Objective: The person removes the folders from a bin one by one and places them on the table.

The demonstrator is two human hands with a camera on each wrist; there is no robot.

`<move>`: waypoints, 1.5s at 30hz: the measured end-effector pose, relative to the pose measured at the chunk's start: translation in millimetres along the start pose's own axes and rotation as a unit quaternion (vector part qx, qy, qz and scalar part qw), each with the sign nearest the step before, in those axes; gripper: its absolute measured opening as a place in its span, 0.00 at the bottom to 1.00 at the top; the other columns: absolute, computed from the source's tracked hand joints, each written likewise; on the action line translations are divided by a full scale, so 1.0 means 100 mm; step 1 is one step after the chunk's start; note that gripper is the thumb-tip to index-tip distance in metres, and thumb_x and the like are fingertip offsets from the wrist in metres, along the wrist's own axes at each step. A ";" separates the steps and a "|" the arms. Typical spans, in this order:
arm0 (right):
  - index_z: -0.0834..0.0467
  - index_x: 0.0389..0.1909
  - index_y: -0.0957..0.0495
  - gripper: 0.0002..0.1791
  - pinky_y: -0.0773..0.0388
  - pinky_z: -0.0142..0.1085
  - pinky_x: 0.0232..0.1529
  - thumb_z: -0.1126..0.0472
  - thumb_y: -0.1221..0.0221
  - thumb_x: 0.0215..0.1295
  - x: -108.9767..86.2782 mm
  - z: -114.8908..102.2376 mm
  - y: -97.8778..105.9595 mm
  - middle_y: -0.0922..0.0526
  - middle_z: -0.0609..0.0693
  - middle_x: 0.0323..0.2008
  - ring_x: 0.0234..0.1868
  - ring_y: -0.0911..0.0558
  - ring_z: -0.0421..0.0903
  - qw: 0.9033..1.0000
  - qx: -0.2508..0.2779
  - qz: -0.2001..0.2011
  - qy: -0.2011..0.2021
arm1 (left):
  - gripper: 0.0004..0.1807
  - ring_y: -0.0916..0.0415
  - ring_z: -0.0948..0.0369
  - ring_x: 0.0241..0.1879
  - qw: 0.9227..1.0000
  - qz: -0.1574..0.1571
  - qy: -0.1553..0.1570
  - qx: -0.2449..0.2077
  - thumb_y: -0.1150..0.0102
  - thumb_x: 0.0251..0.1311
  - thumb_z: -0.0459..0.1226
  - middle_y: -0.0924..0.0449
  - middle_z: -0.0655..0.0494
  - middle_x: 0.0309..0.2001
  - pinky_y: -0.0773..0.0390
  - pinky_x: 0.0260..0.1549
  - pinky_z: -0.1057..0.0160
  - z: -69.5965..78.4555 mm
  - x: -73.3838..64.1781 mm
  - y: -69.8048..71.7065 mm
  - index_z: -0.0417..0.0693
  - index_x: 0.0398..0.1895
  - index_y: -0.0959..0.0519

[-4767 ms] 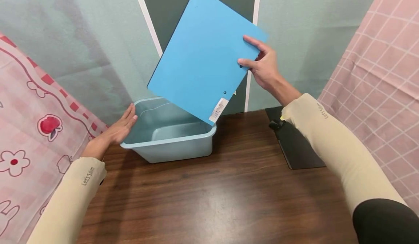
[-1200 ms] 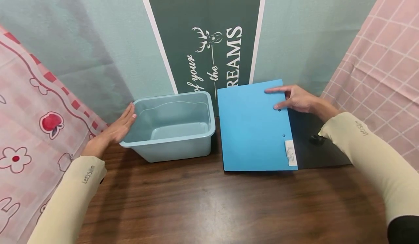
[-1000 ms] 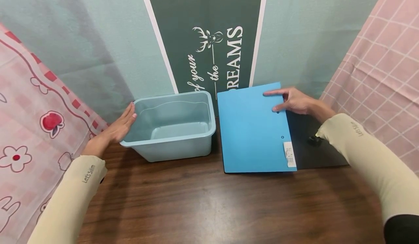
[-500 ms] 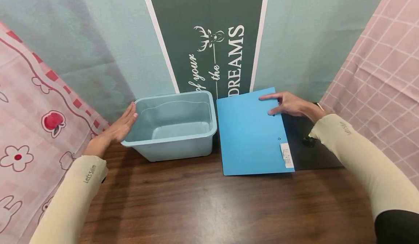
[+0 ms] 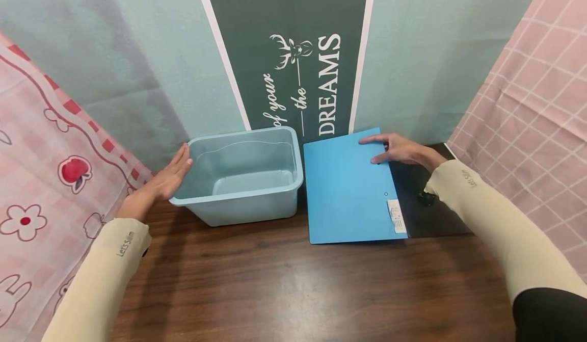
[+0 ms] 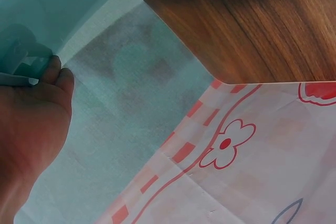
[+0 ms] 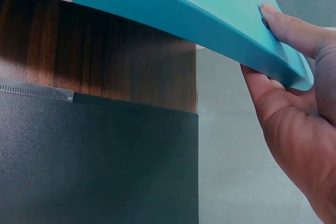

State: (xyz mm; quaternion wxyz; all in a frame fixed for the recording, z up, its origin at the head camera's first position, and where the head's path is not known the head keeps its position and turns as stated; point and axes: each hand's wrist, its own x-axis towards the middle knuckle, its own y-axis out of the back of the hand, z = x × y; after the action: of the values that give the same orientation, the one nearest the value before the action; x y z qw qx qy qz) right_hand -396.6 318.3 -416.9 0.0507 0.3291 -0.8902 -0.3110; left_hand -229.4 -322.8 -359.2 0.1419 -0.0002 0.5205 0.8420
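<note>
My right hand grips a blue file folder by its right edge near the far corner, thumb on the top cover. In the right wrist view the folder's spine shows, with fingers under it. That far corner is raised; whether the near edge touches the table, I cannot tell. A white label is stuck near its lower right corner. My left hand rests with straight fingers against the left rim of a light blue plastic bin, which looks empty inside.
A flat black board lies on the brown table at the right. In the right wrist view a clear strip with ruler marks lies along its edge. Fabric curtains close off the back and both sides.
The folder was tilted above the bin's right side; it has come down to the table area right of the bin. Over the last second it shifts slightly left and lower. The left hand stays put.
</note>
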 end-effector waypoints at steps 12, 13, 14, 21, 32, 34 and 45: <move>0.56 0.78 0.31 0.38 0.37 0.71 0.71 0.62 0.30 0.69 0.06 0.10 -0.10 0.38 0.65 0.79 0.75 0.37 0.68 0.999 -0.034 0.011 -0.019 | 0.38 0.80 0.41 0.84 1.000 -0.005 -0.001 -0.006 0.82 0.87 0.52 0.85 0.39 0.84 0.68 0.79 0.35 0.00 0.00 0.02 0.37 0.83 0.76; 0.57 0.78 0.31 0.38 0.37 0.71 0.71 0.62 0.30 0.70 0.05 0.11 -0.11 0.38 0.65 0.79 0.75 0.37 0.68 0.999 -0.034 0.011 -0.021 | 0.38 0.80 0.41 0.84 1.000 -0.005 -0.001 -0.006 0.82 0.87 0.52 0.85 0.39 0.84 0.68 0.79 0.35 0.00 0.00 0.02 0.37 0.83 0.76; 0.57 0.78 0.31 0.38 0.37 0.71 0.71 0.62 0.30 0.70 0.05 0.13 -0.12 0.38 0.66 0.79 0.74 0.36 0.69 0.999 -0.033 0.012 -0.025 | 0.38 0.80 0.41 0.84 1.000 -0.005 -0.002 -0.006 0.82 0.87 0.52 0.84 0.39 0.84 0.68 0.79 0.35 0.00 0.00 0.02 0.37 0.83 0.76; 0.56 0.79 0.31 0.37 0.35 0.68 0.72 0.62 0.30 0.71 0.06 0.23 -0.19 0.38 0.67 0.79 0.72 0.33 0.69 0.998 -0.044 0.026 -0.043 | 0.38 0.81 0.41 0.83 1.000 -0.008 0.002 -0.005 0.83 0.87 0.52 0.86 0.40 0.84 0.68 0.79 0.34 0.00 0.01 0.02 0.38 0.83 0.76; 0.58 0.78 0.31 0.37 0.22 0.61 0.64 0.60 0.30 0.71 0.09 0.37 -0.24 0.31 0.69 0.72 0.60 0.25 0.65 0.995 -0.081 0.033 -0.053 | 0.38 0.81 0.41 0.83 1.000 -0.012 0.003 -0.003 0.83 0.87 0.52 0.85 0.39 0.84 0.67 0.79 0.33 0.01 0.01 0.02 0.38 0.83 0.76; 0.58 0.78 0.31 0.37 0.22 0.60 0.63 0.59 0.30 0.71 0.10 0.39 -0.25 0.31 0.69 0.72 0.60 0.25 0.65 0.994 -0.086 0.032 -0.052 | 0.38 0.81 0.41 0.83 1.000 -0.011 0.001 -0.003 0.83 0.87 0.52 0.85 0.39 0.84 0.67 0.79 0.34 0.01 0.02 0.02 0.37 0.83 0.76; 0.61 0.78 0.32 0.36 0.28 0.67 0.68 0.64 0.32 0.71 0.10 0.44 -0.35 0.36 0.71 0.76 0.70 0.29 0.72 0.994 -0.076 0.038 -0.062 | 0.38 0.81 0.41 0.83 1.000 -0.007 -0.002 0.002 0.82 0.87 0.51 0.84 0.39 0.84 0.67 0.79 0.35 -0.02 0.06 0.04 0.37 0.83 0.75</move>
State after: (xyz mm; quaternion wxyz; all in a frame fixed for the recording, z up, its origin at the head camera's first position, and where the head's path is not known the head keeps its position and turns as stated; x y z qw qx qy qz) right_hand -398.0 314.0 -474.1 0.0319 0.2701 -0.8774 -0.3952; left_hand -236.6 -324.9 -357.9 0.1484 -0.0021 0.5223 0.8397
